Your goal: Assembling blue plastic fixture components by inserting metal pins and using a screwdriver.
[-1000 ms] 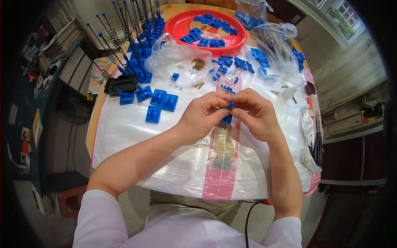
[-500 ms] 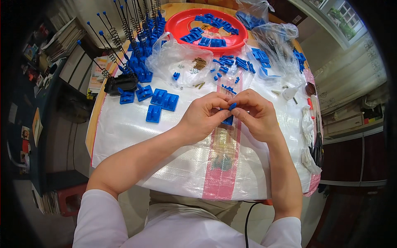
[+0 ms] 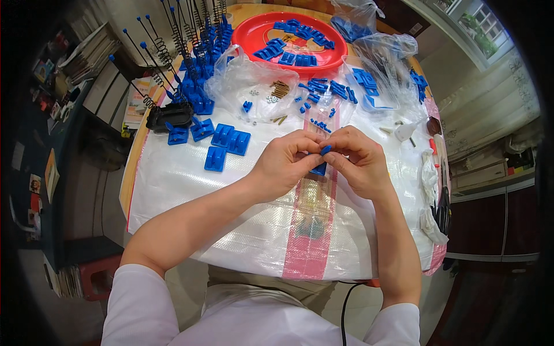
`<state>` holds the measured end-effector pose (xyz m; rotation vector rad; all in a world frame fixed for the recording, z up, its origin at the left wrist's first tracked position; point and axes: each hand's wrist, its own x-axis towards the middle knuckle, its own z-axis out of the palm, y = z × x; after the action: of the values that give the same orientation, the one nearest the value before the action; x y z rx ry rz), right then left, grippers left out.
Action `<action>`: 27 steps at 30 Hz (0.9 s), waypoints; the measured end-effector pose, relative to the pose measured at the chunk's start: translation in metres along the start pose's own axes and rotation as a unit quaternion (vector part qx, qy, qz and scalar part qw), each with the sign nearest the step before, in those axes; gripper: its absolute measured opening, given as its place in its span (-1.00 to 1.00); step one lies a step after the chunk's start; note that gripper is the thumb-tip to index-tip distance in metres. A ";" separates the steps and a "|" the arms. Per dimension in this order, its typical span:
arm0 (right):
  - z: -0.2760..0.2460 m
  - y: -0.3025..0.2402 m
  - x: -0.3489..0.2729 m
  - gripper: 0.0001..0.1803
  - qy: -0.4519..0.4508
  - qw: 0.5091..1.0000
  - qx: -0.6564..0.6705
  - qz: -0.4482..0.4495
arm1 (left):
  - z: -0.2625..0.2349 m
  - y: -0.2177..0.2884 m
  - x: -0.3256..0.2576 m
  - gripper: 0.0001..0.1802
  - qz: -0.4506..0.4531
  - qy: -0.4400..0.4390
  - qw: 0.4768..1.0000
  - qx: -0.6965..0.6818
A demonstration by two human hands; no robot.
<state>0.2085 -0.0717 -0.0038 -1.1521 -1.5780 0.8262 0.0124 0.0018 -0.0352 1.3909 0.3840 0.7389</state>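
Note:
Both hands meet over the pink stripe of the white woven sheet. My left hand is closed, its thumb and fingers pinching a small blue plastic part from the left. From the right, my right hand pinches the same part between thumb and forefinger. Just below the fingertips shows a blue plastic base, mostly hidden by the hands. Whether the small part is joined to that base I cannot tell. Left of my hands lie several similar blue bases with raised ridges.
A red tray of blue parts stands at the back. Brass screws and nuts lie on a clear plastic bag. Spring-topped blue assemblies crowd the back left beside a black box. A white bottle stands right; scissors lie at the right edge.
The small blue part between my fingertips has turned slightly. My hands stay in nearly the same place; the whole view has shifted a little.

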 end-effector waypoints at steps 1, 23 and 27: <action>0.002 0.001 0.001 -0.76 0.010 1.000 -0.006 -0.011 | 0.000 0.000 0.000 -0.85 0.000 0.000 1.000 -0.001; 0.001 0.003 -0.001 -0.80 0.010 0.994 0.099 0.051 | 0.000 0.002 0.000 -0.83 -0.065 -0.001 0.992 -0.107; 0.001 -0.001 0.000 -0.83 0.006 0.985 0.151 0.084 | 0.000 0.004 -0.001 -0.85 -0.077 0.007 0.991 -0.105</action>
<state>0.2075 -0.0723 -0.0036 -1.0738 -1.3029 1.1269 0.0110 0.0009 -0.0314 1.1445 0.4086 0.6435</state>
